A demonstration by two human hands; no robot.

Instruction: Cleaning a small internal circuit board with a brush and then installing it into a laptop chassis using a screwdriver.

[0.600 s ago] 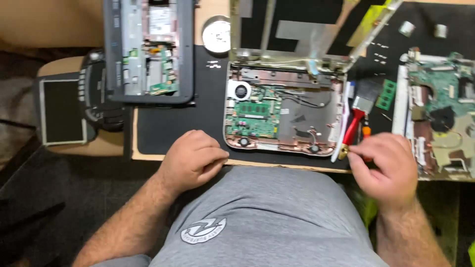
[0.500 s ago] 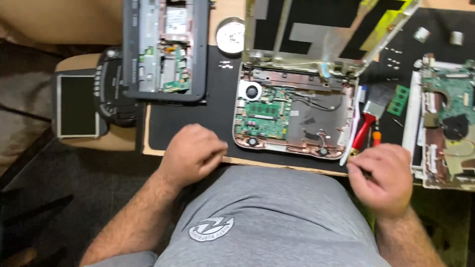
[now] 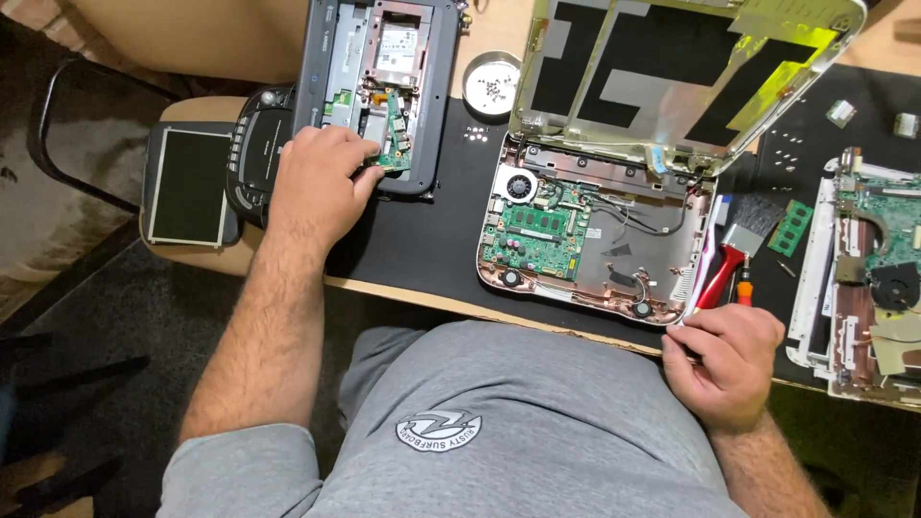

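Since half a second ago my left hand (image 3: 317, 187) has left the desk edge and reached up and left; its fingertips are now touching a small green circuit board (image 3: 391, 149) that is sitting in the lower right corner of the dark opened netbook chassis (image 3: 374, 86). The fingers are curling loosely toward the board, and I cannot tell whether they are actually pinching it or only resting against its edge. My right hand (image 3: 729, 360) is staying near the desk edge, closed into a loose fist around a thin pale tool whose tip is barely showing; what kind of tool it is I cannot make out.

What is worrying me: if the board is still tethered by a cable or a screw, pulling it sideways could be tearing a connector or cracking the board. The left wrist is also hovering near the black radio-like device (image 3: 251, 158), so a careless withdrawal could be knocking that.

The board itself is looking small, roughly rectangular, green with tiny components, lying flat and partly hidden under my fingers. Beside it, the pink-rimmed opened laptop base (image 3: 585, 240) is showing its fan and memory stick, with a round dish of screws (image 3: 491, 88) just above.
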